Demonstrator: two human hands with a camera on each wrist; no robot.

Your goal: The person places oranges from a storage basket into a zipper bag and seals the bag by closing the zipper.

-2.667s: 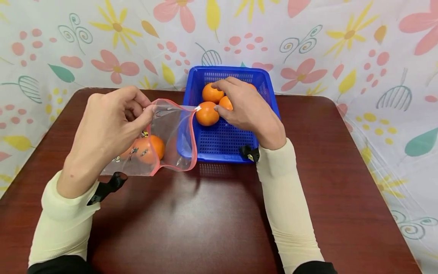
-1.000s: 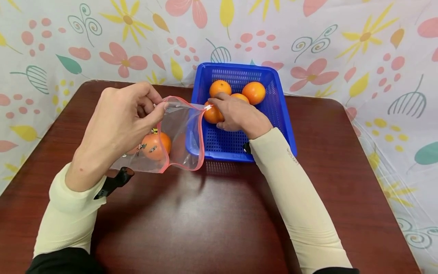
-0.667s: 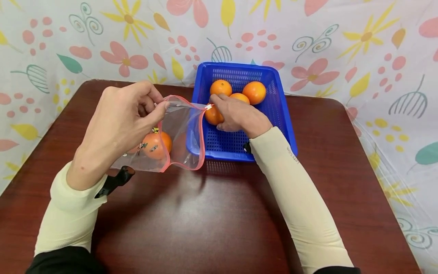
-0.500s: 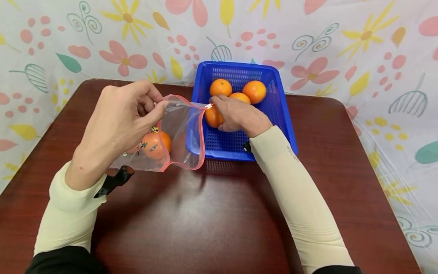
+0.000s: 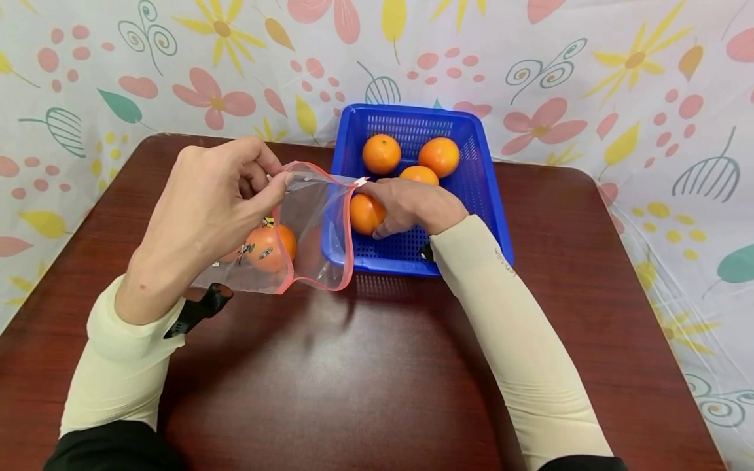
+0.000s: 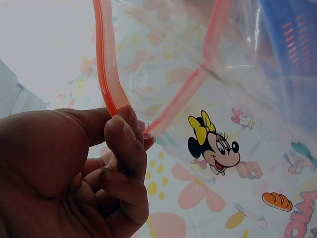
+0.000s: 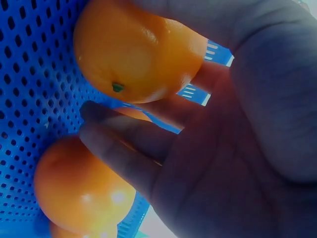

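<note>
My left hand (image 5: 197, 226) pinches the rim of a clear plastic zip bag (image 5: 309, 258) with a coral zip edge and cartoon prints; its mouth gapes toward the basket. Inside the bag lies an orange (image 5: 271, 248), with more orange colour partly hidden by the left hand. In the left wrist view, thumb and index finger clasp the coral strip (image 6: 106, 59). My right hand (image 5: 415, 203) reaches into the blue basket (image 5: 412, 267), thumb and fingers around the near-left orange (image 5: 364, 214). The right wrist view shows that orange (image 7: 133, 54) with a small green stem spot.
Three other oranges sit in the basket: back-left (image 5: 381, 154), back-right (image 5: 439, 157) and middle (image 5: 419, 174). The basket stands near the back of a dark brown table (image 5: 330, 392). A flower-patterned curtain (image 5: 448, 59) hangs behind the table.
From above the oranges, my right hand has lowered onto the near-left one. That orange has since shifted slightly toward me. The left hand keeps its pinch on the bag.
</note>
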